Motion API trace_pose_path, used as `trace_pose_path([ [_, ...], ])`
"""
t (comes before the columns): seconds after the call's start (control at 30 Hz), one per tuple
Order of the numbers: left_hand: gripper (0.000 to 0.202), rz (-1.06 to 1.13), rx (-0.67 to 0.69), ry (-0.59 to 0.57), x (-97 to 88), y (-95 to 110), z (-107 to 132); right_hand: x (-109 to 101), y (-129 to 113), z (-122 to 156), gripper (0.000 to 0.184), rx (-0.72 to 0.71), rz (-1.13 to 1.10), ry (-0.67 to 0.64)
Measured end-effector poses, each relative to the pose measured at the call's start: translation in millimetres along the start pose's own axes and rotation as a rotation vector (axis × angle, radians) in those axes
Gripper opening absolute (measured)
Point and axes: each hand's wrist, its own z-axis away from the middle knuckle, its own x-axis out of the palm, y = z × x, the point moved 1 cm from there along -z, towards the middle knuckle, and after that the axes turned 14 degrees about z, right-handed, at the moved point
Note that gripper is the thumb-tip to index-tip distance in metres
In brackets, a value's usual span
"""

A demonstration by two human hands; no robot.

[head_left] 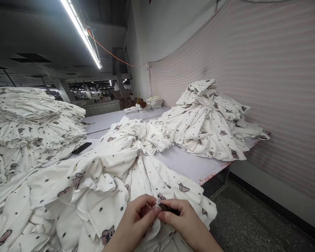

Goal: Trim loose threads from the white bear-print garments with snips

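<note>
Near the table's right edge, the animal-print cloth, likely soft and light, is best taken by the margin seemingly pinched in the left hand, a dark tool being gripped in the right hand.

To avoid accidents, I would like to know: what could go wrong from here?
The dark tool in the right hand sits close to the left hand; if sharp, it might nick that hand or white cloth. The phone beside the left pile could get buried. The right pile reaches the table edge and might slide off.
</note>
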Motion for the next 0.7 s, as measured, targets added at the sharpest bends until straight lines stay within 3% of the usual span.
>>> trace_pose_path([
  [0.17,0.029,0.002,-0.016,-0.018,-1.3,-0.2,-0.2,-1.9,4.2,0.9,0.018,0.037,-0.173,-0.078],
  [0.37,0.032,0.067,-0.038,0.028,1.9,-8.4,-3.5,-0.6,13.1,13.4,0.034,-0.045,0.184,0.166],
  [0.47,0.03,0.018,-0.016,0.009,7.5,-8.5,-5.3,1.3,6.8,12.1,0.03,-0.055,0.26,0.162],
  [0.6,0.023,-0.04,0.003,0.004,11.4,-7.5,-7.2,-0.9,3.8,7.6,0.032,-0.018,0.177,0.128],
  [0.7,0.018,-0.01,0.069,0.036,-1.3,3.4,-10.4,-7.0,13.2,10.7,0.038,0.012,0.06,0.193],
])
